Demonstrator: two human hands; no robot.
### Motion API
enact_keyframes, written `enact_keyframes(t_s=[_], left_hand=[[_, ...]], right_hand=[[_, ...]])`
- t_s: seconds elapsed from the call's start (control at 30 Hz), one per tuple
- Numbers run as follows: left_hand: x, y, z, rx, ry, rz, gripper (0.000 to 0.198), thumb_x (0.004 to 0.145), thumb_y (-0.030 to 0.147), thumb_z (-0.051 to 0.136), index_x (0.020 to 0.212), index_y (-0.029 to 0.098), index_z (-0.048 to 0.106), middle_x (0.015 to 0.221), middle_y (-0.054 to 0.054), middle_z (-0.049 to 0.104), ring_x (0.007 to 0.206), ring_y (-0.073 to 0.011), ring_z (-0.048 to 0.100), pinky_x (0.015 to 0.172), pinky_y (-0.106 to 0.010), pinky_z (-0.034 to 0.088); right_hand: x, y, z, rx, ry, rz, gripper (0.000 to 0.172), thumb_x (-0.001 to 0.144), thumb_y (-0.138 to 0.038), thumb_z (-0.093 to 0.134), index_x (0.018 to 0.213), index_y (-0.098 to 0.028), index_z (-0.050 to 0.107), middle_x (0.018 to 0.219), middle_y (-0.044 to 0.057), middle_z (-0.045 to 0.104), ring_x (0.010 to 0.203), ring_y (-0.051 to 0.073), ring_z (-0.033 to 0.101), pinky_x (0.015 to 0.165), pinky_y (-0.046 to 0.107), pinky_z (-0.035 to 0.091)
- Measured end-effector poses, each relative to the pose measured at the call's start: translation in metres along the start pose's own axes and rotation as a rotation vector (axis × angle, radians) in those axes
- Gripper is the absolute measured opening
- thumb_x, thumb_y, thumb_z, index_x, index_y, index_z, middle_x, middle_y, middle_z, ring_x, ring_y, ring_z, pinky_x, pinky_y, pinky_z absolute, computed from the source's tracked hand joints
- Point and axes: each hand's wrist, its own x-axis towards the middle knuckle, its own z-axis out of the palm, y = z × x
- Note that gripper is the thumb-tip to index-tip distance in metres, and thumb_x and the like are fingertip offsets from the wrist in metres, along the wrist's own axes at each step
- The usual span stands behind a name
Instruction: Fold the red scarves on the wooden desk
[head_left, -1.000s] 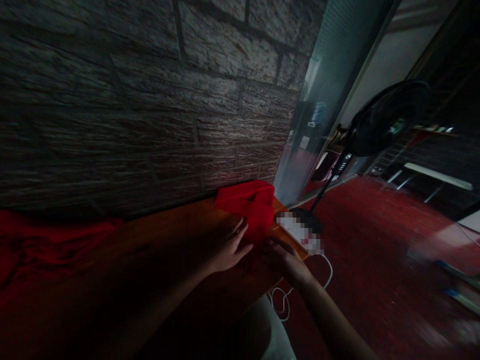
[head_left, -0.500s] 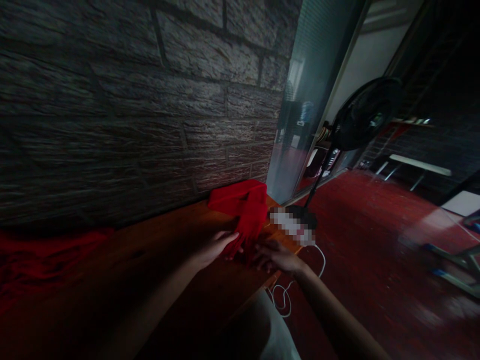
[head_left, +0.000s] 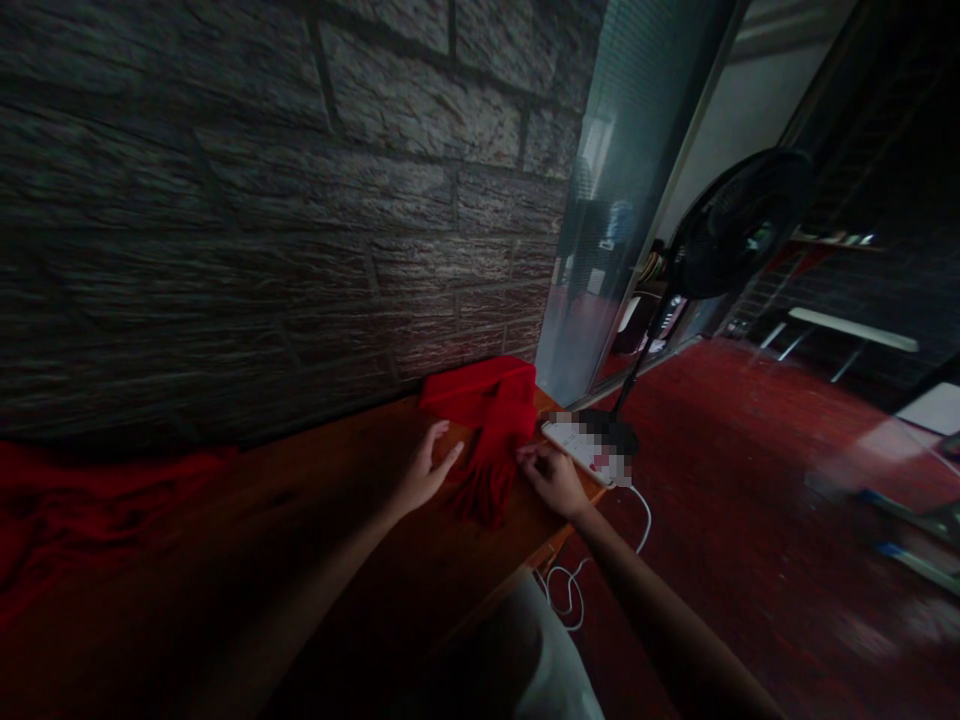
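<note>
A folded red scarf (head_left: 499, 420) with a long fringe lies on the brown wooden tabletop (head_left: 330, 490), against the stone wall. Its fringed end fans out toward me. My left hand (head_left: 427, 475) is just left of the scarf, thumb and fingers apart, with nothing in it. At the scarf's right edge, above the fringe, my right hand (head_left: 551, 478) has its fingers curled in a pinch on the cloth. The fingertips are small and dark in this dim light.
More crumpled red cloth (head_left: 90, 510) lies at the table's left. A phone-like white device (head_left: 581, 445), partly pixelated, rests by the right edge, with a white cable (head_left: 646, 520) hanging down. Beyond are a standing fan (head_left: 742, 225), a glass panel (head_left: 592, 260) and a white bench (head_left: 855, 328).
My left hand has come off the fringe, back and left, and opened. My right hand has moved up from the fringe to the scarf's right edge and closed. The fringe now lies uncovered.
</note>
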Motion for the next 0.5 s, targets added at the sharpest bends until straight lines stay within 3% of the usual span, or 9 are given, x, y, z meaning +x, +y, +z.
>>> enact_keyframes(t_s=[0.07, 0.17, 0.23, 0.33, 0.5], left_hand=[[-0.008, 0.001, 0.004, 0.076, -0.144, 0.130, 0.050, 0.095, 0.052, 0.046, 0.132, 0.020, 0.054, 0.138, -0.012, 0.059, 0.127, -0.0243, 0.055, 0.111, -0.041, 0.041], [-0.017, 0.008, 0.006, 0.080, -0.318, 0.245, 0.049, 0.094, 0.051, 0.050, 0.133, 0.022, 0.058, 0.142, -0.009, 0.057, 0.134, -0.0270, 0.050, 0.118, -0.045, 0.033], [-0.018, 0.014, 0.008, -0.068, -0.311, 0.166, 0.055, 0.093, 0.053, 0.050, 0.138, 0.021, 0.054, 0.146, -0.011, 0.053, 0.132, -0.0283, 0.052, 0.115, -0.045, 0.038], [-0.014, 0.019, 0.011, -0.340, -0.259, -0.088, 0.060, 0.095, 0.055, 0.045, 0.143, 0.019, 0.045, 0.151, -0.015, 0.046, 0.119, -0.0277, 0.062, 0.099, -0.043, 0.051], [-0.015, 0.012, 0.018, -0.342, -0.223, -0.184, 0.074, 0.079, 0.045, 0.071, 0.141, 0.016, 0.044, 0.142, -0.021, 0.052, 0.105, -0.0266, 0.067, 0.098, -0.045, 0.050]], right_hand=[[0.001, 0.001, 0.005, -0.092, -0.019, -0.093, 0.032, 0.093, -0.039, 0.053, 0.112, -0.019, 0.070, 0.080, 0.004, 0.070, 0.070, 0.016, 0.064, 0.070, 0.028, 0.050], [-0.002, 0.004, 0.007, -0.138, -0.071, -0.147, 0.031, 0.094, -0.038, 0.055, 0.117, -0.023, 0.069, 0.087, 0.004, 0.072, 0.076, 0.017, 0.066, 0.074, 0.029, 0.049], [-0.003, 0.005, 0.006, -0.103, -0.060, -0.129, 0.032, 0.093, -0.039, 0.056, 0.118, -0.023, 0.068, 0.092, 0.005, 0.072, 0.080, 0.018, 0.067, 0.076, 0.029, 0.049], [-0.004, 0.004, 0.003, -0.043, -0.064, -0.096, 0.034, 0.093, -0.041, 0.056, 0.117, -0.021, 0.068, 0.091, 0.005, 0.073, 0.077, 0.017, 0.067, 0.074, 0.029, 0.049], [-0.006, -0.001, 0.002, -0.048, -0.144, -0.113, 0.032, 0.092, -0.045, 0.058, 0.109, -0.022, 0.071, 0.083, 0.002, 0.071, 0.068, 0.014, 0.062, 0.066, 0.026, 0.044]])
